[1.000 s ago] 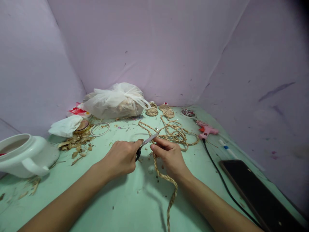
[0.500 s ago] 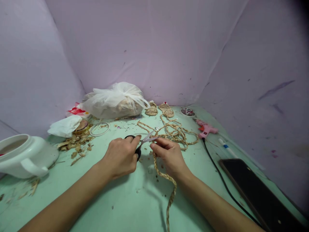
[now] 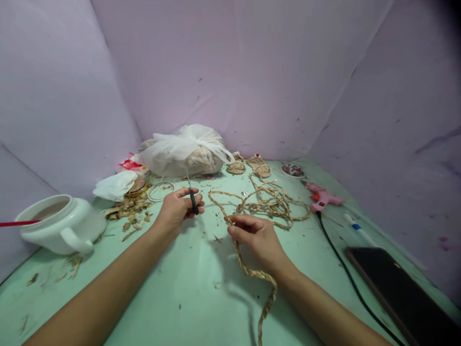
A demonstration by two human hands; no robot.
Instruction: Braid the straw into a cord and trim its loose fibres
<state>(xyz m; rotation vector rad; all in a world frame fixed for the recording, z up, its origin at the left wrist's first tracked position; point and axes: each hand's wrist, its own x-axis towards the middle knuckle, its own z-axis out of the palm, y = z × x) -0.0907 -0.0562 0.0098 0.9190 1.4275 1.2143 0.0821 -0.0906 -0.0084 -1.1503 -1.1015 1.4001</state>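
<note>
My left hand (image 3: 177,208) grips a pair of black-handled scissors (image 3: 193,201), blades pointing away toward the white bag. To the right, my right hand (image 3: 257,239) pinches a braided straw cord (image 3: 239,254) between thumb and fingers. One stretch of the cord hangs from the pinch toward the front edge of the view. Beyond the fingers it runs on to a loose tangle of the same cord (image 3: 270,204) on the green table (image 3: 173,288). The scissors and the cord are apart.
At left stand a white pot (image 3: 72,226) and dry straw scraps (image 3: 129,209). A tied white plastic bag (image 3: 183,151) lies at the back, beside small woven pieces (image 3: 236,168). To the right are a pink glue gun (image 3: 324,196), a marker (image 3: 360,230) and a phone (image 3: 396,288).
My left hand has drawn the scissors left, away from the cord, and turned them to point away from me. My right hand keeps its pinch. The view has swung slightly left.
</note>
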